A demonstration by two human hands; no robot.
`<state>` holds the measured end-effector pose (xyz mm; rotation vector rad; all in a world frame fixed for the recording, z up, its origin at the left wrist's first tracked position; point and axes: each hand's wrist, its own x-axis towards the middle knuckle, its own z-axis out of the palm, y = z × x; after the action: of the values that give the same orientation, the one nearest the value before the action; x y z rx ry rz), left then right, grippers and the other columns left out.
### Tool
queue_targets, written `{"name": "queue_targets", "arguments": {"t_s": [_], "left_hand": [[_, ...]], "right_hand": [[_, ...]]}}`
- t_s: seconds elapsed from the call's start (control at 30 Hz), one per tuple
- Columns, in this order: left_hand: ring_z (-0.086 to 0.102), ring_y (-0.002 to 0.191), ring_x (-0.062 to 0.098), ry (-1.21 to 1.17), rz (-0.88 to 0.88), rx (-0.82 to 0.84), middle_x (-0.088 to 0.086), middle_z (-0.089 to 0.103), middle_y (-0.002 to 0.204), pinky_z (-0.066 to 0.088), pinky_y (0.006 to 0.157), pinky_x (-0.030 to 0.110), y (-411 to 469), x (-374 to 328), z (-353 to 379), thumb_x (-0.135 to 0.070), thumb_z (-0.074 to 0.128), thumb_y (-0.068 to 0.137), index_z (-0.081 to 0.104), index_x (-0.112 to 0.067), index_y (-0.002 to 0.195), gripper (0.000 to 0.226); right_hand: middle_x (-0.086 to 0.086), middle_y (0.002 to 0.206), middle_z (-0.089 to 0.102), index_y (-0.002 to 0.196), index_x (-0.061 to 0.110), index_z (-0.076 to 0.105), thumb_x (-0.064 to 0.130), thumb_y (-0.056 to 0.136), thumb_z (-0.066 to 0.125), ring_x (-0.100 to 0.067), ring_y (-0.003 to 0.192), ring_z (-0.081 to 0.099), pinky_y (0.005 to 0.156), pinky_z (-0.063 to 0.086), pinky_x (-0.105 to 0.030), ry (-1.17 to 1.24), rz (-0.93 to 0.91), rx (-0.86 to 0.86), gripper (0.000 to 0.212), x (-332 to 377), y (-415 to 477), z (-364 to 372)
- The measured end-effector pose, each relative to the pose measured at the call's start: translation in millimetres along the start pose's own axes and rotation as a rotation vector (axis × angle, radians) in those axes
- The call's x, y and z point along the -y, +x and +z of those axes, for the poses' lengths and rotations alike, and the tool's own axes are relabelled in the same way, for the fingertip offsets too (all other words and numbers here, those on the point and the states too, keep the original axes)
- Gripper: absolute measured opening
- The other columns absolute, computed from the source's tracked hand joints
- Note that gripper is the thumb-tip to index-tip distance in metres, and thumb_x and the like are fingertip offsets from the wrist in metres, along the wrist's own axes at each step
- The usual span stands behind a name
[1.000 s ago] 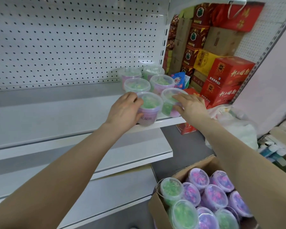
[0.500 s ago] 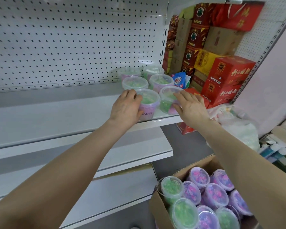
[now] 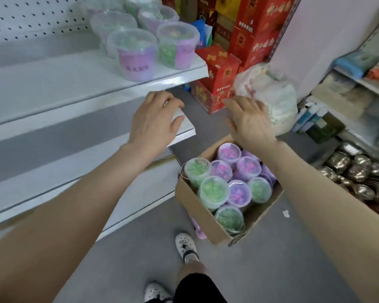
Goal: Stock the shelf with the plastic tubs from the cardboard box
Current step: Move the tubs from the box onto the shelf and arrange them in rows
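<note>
Several clear-lidded plastic tubs [image 3: 138, 55] with green and purple contents stand at the right end of the white shelf [image 3: 53, 84]. On the floor below sits an open cardboard box [image 3: 197, 213] holding several more tubs [image 3: 214, 189]. My left hand [image 3: 155, 119] hovers empty in front of the lower shelf's corner, fingers loosely curled. My right hand [image 3: 249, 121] hovers empty above the box's far edge, fingers straight and spread. Neither hand touches a tub.
Red cartons [image 3: 256, 36] are stacked right of the shelf, with a white plastic bag [image 3: 271, 95] on the floor beside them. Metal bowls [image 3: 354, 171] and bottles crowd the far right. My white shoes [image 3: 185, 246] stand on the grey floor near the box.
Both hands let go of the two front tubs on the shelf and drew back down toward the box. The view tilted downward, bringing the floor and my feet into sight.
</note>
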<state>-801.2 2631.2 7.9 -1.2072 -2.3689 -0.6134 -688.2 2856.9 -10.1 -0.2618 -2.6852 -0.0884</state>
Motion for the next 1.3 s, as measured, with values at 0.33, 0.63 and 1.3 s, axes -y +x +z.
{"name": "queue_targets", "arguments": {"t_s": [0.33, 0.63, 1.3], "left_hand": [[0.052, 0.100, 0.027, -0.135, -0.179, 0.441, 0.005, 0.059, 0.108, 0.050, 0.082, 0.041, -90.3, -46.7, 136.5, -0.029, 0.065, 0.083, 0.063, -0.018, 0.111, 0.030], [0.052, 0.109, 0.027, -0.102, -0.488, 0.781, 0.005, 0.059, 0.115, 0.047, 0.085, 0.038, -132.0, -61.3, 224.9, -0.039, 0.057, 0.089, 0.055, -0.019, 0.123, 0.039], [0.062, 0.078, 0.027, -0.325, -0.616, 0.636, 0.005, 0.066, 0.090, 0.045, 0.066, 0.032, -145.3, -64.3, 256.1, -0.024, 0.048, 0.096, 0.061, -0.011, 0.103, 0.020]], "right_hand": [[-0.009, 0.114, 0.065, 0.123, 0.018, 0.059, 0.040, 0.090, 0.039, -0.037, 0.097, 0.062, 0.082, 0.045, -0.047, 0.071, 0.138, 0.419, 0.044, -55.7, -120.0, 114.7], [-0.013, 0.104, 0.069, 0.121, 0.016, 0.060, 0.028, 0.093, 0.050, -0.036, 0.093, 0.064, 0.085, 0.045, -0.046, 0.227, 0.030, 0.563, 0.032, -69.2, -72.5, 223.7], [-0.014, 0.112, 0.066, 0.110, 0.014, 0.062, 0.024, 0.098, 0.042, -0.035, 0.105, 0.059, 0.088, 0.047, -0.039, 0.415, 0.261, 0.844, 0.026, -47.7, -26.8, 268.1]]}}
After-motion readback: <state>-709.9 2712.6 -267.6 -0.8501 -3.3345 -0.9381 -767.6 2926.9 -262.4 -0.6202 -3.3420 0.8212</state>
